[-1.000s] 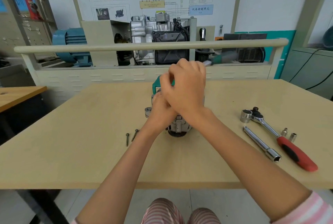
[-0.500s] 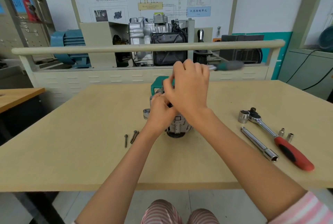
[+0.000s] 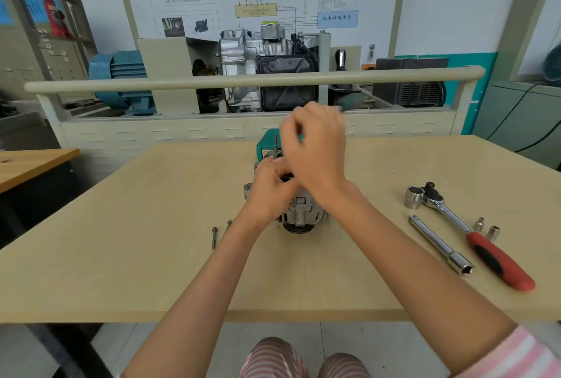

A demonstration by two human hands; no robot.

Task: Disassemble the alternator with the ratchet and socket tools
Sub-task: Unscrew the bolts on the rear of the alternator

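The silver alternator (image 3: 300, 215) stands on the wooden table (image 3: 127, 256), mostly hidden by my hands. My left hand (image 3: 268, 187) grips its top. My right hand (image 3: 315, 149) hovers just above, curled round a green-handled tool (image 3: 349, 101) whose blurred handle sticks out behind the knuckles. A thin dark rod (image 3: 275, 145) stands up from the alternator beside my right fingers. The red-handled ratchet (image 3: 485, 245) lies unused at the right with a large socket (image 3: 414, 197) at its head.
An extension bar (image 3: 440, 245) and two small sockets (image 3: 479, 223) (image 3: 493, 232) lie by the ratchet. Two long bolts (image 3: 214, 236) (image 3: 229, 224) rest left of the alternator. A teal box (image 3: 264, 142) sits behind it. A rail (image 3: 151, 83) and engine display stand beyond the table.
My right hand has lifted slightly and turned. The green handle swung from pointing right to sitting close behind the knuckles. The thin rod now shows beside the fingers.
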